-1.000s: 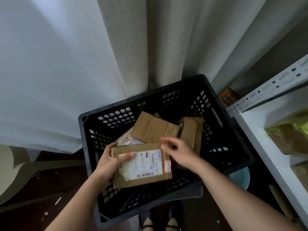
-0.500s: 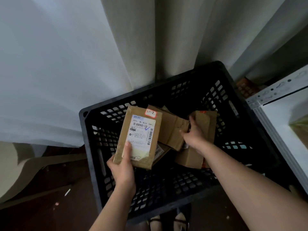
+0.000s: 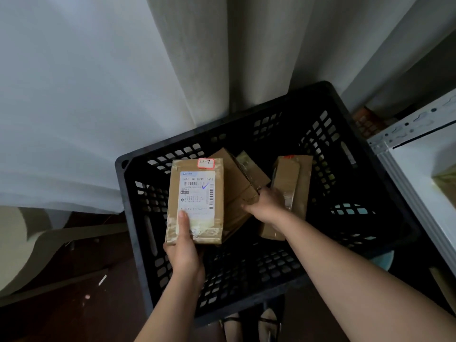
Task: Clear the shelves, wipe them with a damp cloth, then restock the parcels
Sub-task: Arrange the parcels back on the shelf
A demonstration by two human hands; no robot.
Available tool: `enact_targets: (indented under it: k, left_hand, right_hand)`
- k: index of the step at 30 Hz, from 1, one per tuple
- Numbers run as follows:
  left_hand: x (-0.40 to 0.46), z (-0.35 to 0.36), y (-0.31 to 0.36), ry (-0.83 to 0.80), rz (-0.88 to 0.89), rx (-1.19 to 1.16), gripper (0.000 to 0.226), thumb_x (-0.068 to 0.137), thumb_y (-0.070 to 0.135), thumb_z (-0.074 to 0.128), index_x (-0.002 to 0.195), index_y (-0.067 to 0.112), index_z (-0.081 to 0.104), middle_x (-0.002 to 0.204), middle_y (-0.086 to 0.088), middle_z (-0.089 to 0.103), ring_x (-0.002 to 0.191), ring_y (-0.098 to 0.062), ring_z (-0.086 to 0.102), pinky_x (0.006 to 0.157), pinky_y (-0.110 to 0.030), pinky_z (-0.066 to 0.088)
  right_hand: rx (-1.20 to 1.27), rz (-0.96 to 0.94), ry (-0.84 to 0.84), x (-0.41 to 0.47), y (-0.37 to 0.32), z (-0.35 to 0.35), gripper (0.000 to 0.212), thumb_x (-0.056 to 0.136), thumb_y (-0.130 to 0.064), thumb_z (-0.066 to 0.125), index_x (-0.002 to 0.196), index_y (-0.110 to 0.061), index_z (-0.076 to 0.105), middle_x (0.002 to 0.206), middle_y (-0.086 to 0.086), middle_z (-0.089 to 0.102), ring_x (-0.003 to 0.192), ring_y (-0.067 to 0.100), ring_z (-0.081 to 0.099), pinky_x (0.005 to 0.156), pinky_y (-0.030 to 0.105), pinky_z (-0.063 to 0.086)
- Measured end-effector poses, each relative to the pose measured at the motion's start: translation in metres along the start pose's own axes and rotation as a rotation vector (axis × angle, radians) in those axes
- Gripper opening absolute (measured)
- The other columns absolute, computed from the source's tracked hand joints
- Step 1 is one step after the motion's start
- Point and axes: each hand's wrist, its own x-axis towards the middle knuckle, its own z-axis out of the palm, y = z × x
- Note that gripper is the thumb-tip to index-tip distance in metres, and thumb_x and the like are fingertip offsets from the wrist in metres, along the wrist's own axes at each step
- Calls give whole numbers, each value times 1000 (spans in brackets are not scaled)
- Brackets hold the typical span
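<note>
A person stands over a black perforated plastic crate (image 3: 357,193) set on the floor before pale grey curtains (image 3: 123,82), sorting brown cardboard parcels. The left hand (image 3: 185,255) holds a flat brown cardboard parcel with a white shipping label (image 3: 196,201) upright above the crate's left side, the thumb pressed on the lower face of the label and the fingers curled behind the parcel's bottom edge. A small red-edged sticker (image 3: 206,162) with handwritten characters sits at the parcel's top right corner, and a blue tick marks the label near the barcode. The right hand (image 3: 265,206) reaches down into the middle of the crate, its fingers wrapped around the edge of a taped brown cardboard parcel (image 3: 293,183) that stands tilted against the crate's inner right side. Between the two hands, a creased brown cardboard parcel (image 3: 237,191) lies slanted inside the crate, partly hidden behind the labelled one. At the right edge, a white metal shelf (image 3: 424,174) with a slotted upright carries a yellowish wrapped package (image 3: 446,183), only partly in view. A pale rounded object (image 3: 17,243) sits on the dark floor (image 3: 74,304) at the left. The person's dark shoes (image 3: 269,319) show just below the crate's near rim.
</note>
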Motion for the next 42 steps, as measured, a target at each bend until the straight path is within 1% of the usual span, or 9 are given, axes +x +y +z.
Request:
enact_targets:
  k: [4,7,9,13,17,24,34,38,42]
  left_hand:
    - [0,-1,3,-5,-2,-7,54,75,49,70,120,22,58,112,-2,70,100,-22,69,89,-47,55]
    - [-5,-2,2,8,-29,-4,66,76,50,69,130,16,52,116,-6,68,100,-23,68,88,-49,55]
    - [-8,-4,3,32,-52,-21,64,80,48,69,131,14,49,115,-7,68,99,-23,68,87,-49,55]
    - [-13,-12,5,59,-44,8,57,76,47,74,120,17,54,109,-5,70,95,-23,69,86,-45,56]
    - [-17,-11,4,168,37,71,74,67,54,79,122,19,44,116,-5,62,100,-23,66,89,-44,55]
    - [-6,-12,-6,163,91,77,72,67,53,79,119,26,38,118,-1,60,105,-19,63,94,-42,52]
    - [-32,-4,0,156,37,66,81,59,55,80,119,24,35,119,-5,57,103,-24,63,93,-46,52]
    - [-42,-1,5,253,83,142,89,59,60,81,127,24,35,127,-7,50,106,-24,59,93,-45,52]
    - [-39,-1,8,316,161,214,94,60,60,80,133,24,33,135,-9,44,111,-23,54,86,-35,50]
  right_hand:
    - [164,-3,-49,-4,-7,9,82,89,-39,67,150,-11,20,152,10,34,137,32,33,109,40,37]
    - [337,58,-116,-10,-7,15,69,92,-23,65,146,-12,24,145,11,39,125,27,45,92,29,41]
    - [357,102,-105,-13,-4,18,66,93,-14,59,149,-10,24,147,11,38,128,30,45,93,28,43]
    - [467,151,-131,-18,1,24,52,92,-17,57,142,-11,43,140,10,49,119,28,51,100,34,45]
    - [613,191,-175,-18,-1,28,61,96,-19,56,151,-13,29,149,11,38,123,25,45,103,37,44]
    - [565,177,-148,2,-10,52,60,85,-30,71,138,-12,47,137,11,51,117,29,54,89,34,51]
    - [760,198,-16,-24,13,0,37,94,-8,55,130,-11,49,121,12,64,104,20,61,86,35,47]
    - [730,104,3,-39,12,-25,43,92,-13,60,134,-16,52,132,11,54,121,25,53,104,39,45]
    - [682,94,-90,-39,6,-22,49,96,-11,55,143,-11,45,142,11,48,128,25,47,101,35,43]
